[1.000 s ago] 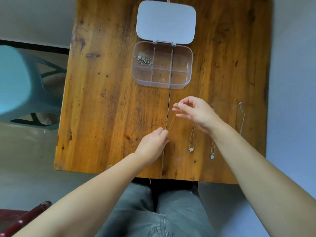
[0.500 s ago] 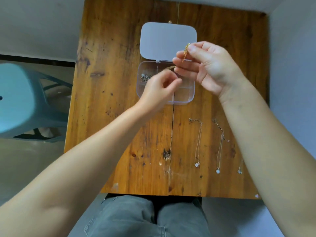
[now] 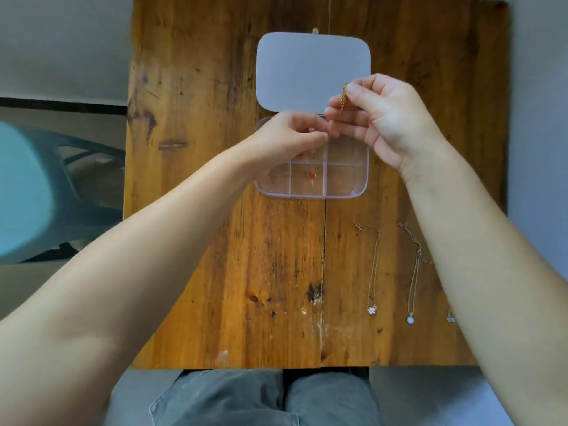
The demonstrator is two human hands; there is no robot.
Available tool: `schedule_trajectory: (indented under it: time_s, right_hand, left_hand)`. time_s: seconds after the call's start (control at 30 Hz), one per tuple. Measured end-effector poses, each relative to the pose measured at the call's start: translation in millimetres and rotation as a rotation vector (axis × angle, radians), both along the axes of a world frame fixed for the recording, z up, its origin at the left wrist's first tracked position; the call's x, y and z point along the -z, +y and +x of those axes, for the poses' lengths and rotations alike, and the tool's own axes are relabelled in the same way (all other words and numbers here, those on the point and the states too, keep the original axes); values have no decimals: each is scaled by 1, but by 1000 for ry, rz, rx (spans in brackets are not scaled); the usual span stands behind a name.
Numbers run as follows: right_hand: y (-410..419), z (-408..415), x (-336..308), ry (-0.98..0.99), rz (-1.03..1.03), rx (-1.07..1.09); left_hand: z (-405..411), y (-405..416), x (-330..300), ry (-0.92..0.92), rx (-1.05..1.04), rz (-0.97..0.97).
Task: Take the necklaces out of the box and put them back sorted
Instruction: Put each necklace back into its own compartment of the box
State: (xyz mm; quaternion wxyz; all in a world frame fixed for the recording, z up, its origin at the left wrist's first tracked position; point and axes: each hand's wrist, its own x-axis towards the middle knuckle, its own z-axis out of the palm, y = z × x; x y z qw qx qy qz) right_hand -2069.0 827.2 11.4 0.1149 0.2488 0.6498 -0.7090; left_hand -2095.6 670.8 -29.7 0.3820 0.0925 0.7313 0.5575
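A clear compartment box (image 3: pixel 347 189) stands open on the wooden table (image 3: pixel 215 241), its white lid (image 3: pixel 307 69) folded back. Both hands hover over the box. My right hand (image 3: pixel 387 124) pinches a thin gold necklace (image 3: pixel 343 96) by its bunched chain. My left hand (image 3: pixel 292 139) pinches the lower end of the same chain, fingers closed, just left of the right hand. A small red pendant (image 3: pixel 312 175) shows in the middle front compartment. Three silver necklaces lie on the table at the right: one (image 3: pixel 373 272), a second (image 3: pixel 413 278), a third (image 3: pixel 450 318) mostly hidden by my right forearm.
A teal plastic chair (image 3: pixel 46 192) stands left of the table. The table's front edge sits above my lap in grey trousers (image 3: pixel 264 398). A grey wall runs along the right side.
Both hands lifted the gold necklace from the table's front and carried it up over the open box. In the last half second they barely moved.
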Motion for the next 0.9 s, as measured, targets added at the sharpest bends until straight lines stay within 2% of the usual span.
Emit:
schedule_trajectory:
  time_s: [0.1,0.23,0.43,0.53,0.6,0.67,0.8,0.9]
  right_hand:
    - [2,-4,0,45,-5,23]
    - [2,-5,5,46,66,7]
    - [-7,-3,38,-19,423,-218]
    - [-14,-2,55,-24,733,-390]
    - [-16,-1,60,-17,838,-449]
    - [-13,0,60,-27,792,-428]
    - [18,10,42,-41,604,-246]
    - [59,42,28,-35,604,-171]
  left_hand:
    - [0,-5,7,109,93,-88]
    - [-1,-7,25,264,0,-203]
    - [-2,3,44,659,148,-442]
    - [-2,5,49,672,105,-472]
    - [0,4,50,654,84,-472]
    - [3,3,50,653,87,-469]
    - [20,6,43,688,83,-458]
    - [48,29,28,691,155,-374]
